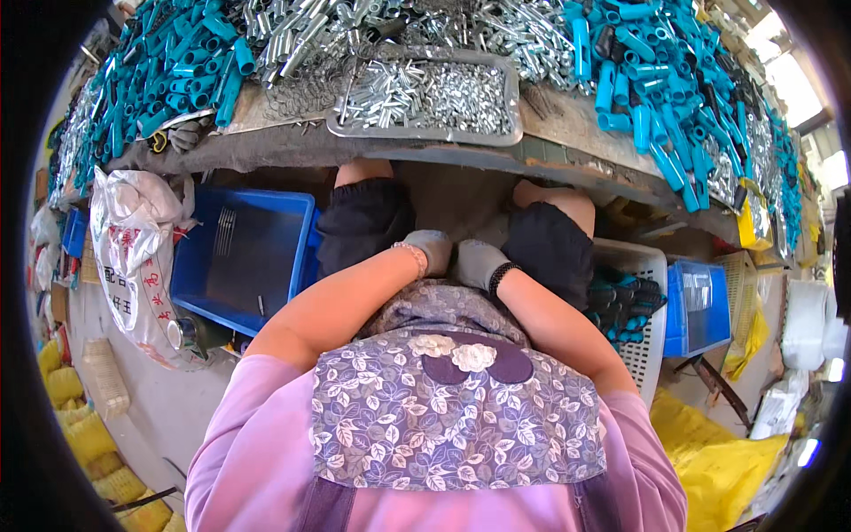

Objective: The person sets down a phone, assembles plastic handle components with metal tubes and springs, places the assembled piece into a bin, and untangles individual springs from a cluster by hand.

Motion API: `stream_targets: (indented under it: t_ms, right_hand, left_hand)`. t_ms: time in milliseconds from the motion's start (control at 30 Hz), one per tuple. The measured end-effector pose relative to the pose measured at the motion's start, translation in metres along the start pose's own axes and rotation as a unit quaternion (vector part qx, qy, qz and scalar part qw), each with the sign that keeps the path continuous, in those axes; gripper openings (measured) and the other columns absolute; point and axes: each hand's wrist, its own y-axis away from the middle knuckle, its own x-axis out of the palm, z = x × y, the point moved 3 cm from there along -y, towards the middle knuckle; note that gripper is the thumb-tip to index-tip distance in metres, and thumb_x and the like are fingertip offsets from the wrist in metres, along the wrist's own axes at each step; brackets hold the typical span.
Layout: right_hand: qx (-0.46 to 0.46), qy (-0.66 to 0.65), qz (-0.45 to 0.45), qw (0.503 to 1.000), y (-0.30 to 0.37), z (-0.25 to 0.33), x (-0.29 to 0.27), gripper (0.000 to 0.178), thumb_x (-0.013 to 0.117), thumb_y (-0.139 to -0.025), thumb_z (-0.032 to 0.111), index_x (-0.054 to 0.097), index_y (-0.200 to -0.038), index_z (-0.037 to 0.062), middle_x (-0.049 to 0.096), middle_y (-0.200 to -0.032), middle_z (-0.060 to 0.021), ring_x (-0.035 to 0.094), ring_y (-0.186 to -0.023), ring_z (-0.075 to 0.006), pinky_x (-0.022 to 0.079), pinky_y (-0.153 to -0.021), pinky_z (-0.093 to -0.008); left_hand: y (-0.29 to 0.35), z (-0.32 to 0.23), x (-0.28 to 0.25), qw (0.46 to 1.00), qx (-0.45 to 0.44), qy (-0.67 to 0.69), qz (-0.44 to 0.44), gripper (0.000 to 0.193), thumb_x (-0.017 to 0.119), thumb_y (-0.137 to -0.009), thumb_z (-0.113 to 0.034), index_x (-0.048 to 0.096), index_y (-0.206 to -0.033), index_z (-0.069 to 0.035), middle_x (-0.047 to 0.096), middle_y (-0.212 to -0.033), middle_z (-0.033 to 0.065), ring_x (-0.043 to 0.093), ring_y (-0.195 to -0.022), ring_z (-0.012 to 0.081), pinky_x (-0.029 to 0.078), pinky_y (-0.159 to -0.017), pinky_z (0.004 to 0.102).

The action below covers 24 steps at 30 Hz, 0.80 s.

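Observation:
My left hand (pixel 432 252) and my right hand (pixel 479 264), both in grey gloves, rest close together in my lap. They lie at the bunched upper edge of my patterned apron (pixel 452 306), a small gap between them. Only the backs of the gloves show. The fingers are turned down and hidden, so whether they hold anything is not visible. Straight ahead, on the workbench's near edge, a clear plastic tray (pixel 425 138) holds many small silvery metal sleeves and pins. Neither hand touches it.
Piles of teal plastic tubes (pixel 191 84) cover the bench's left, with more teal tubes (pixel 634 80) on its right. Loose metal tubes (pixel 297 40) lie behind the tray. A blue bin (pixel 244 253) and white sack (pixel 137 257) stand left; a white basket (pixel 654 341) and blue crate (pixel 700 310) stand right.

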Motion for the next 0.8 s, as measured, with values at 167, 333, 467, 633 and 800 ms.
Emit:
stream_targets:
  t_ms: [167,333,467,633,800]
  right_hand:
    - [-0.150,0.087,0.130,0.976,-0.018,-0.008,-0.013,0.029,0.055,-0.086,0.023,0.075,-0.094,0.0033,0.071,-0.099,-0.0227,0.070,-0.097,-0.0355,0.055,-0.083,-0.0431]
    - [0.004,0.077,0.072,0.994,-0.024,0.006,-0.011,0.031,0.056,-0.086,0.026,0.073,-0.096,0.0016,0.071,-0.100,-0.0222,0.070,-0.092,-0.0377,0.054,-0.083,-0.0456]
    - [0.002,0.079,0.010,0.997,-0.020,0.003,-0.001,0.027,0.058,-0.084,0.019,0.071,-0.101,0.0017,0.071,-0.098,-0.0209,0.071,-0.089,-0.0363,0.056,-0.079,-0.0446]
    - [0.066,0.028,0.100,0.992,0.005,0.023,-0.064,0.025,0.054,-0.087,0.015,0.071,-0.101,0.0035,0.072,-0.101,-0.0186,0.071,-0.094,-0.0344,0.057,-0.079,-0.0449]
    - [0.052,0.037,0.008,0.998,0.001,-0.005,-0.040,0.023,0.055,-0.088,0.016,0.066,-0.103,0.0023,0.073,-0.096,-0.0170,0.072,-0.091,-0.0320,0.057,-0.078,-0.0442]
  left_hand:
    - [-0.005,-0.006,-0.013,0.993,0.036,-0.073,0.089,0.030,0.058,-0.090,-0.025,0.075,-0.110,-0.010,0.071,-0.115,0.0144,0.069,-0.105,0.0315,0.054,-0.088,0.0415]
    - [-0.028,0.037,0.048,0.997,0.004,0.071,0.009,0.031,0.054,-0.093,-0.019,0.072,-0.117,-0.012,0.068,-0.121,0.0175,0.066,-0.110,0.0352,0.052,-0.093,0.0436]
    - [-0.009,0.019,0.018,0.991,-0.022,0.127,-0.030,0.029,0.053,-0.092,-0.019,0.073,-0.110,-0.007,0.069,-0.114,0.0214,0.066,-0.106,0.0374,0.052,-0.090,0.0443]
    - [0.017,-0.002,-0.021,0.992,0.023,0.127,-0.003,0.025,0.055,-0.090,-0.014,0.072,-0.106,-0.005,0.070,-0.105,0.0218,0.068,-0.098,0.0382,0.054,-0.085,0.0457]
    - [0.001,0.000,-0.015,0.987,-0.009,0.151,-0.059,0.027,0.059,-0.086,-0.010,0.068,-0.111,-0.004,0.068,-0.111,0.0222,0.067,-0.101,0.0375,0.054,-0.084,0.0460]
